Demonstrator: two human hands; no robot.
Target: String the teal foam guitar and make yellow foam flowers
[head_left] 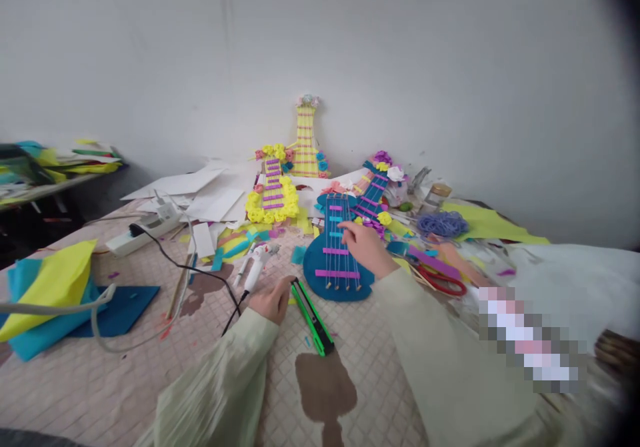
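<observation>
A blue guitar-shaped craft [313, 267] with strings and purple and light blue strips lies in the middle of the table. Over its upper right part is my right hand [367, 247], index finger extended to the strips and the other fingers curled. My left hand [273, 300] rests low on the table, left of the guitar, its fingers curled at the upper end of a green utility knife [311, 317]; whether they grip anything is hidden. Beside that hand, a white glue gun [257, 267] lies with its black cord trailing left.
Decorated guitar crafts, one yellow-flowered [273, 194], stand or lean behind. Red-handled scissors [450, 286] and purple string [443, 224] lie right. A power strip [145, 230], cords and folded coloured paper [55, 287] occupy the left. A patterned cloth covers the table; the wall is behind.
</observation>
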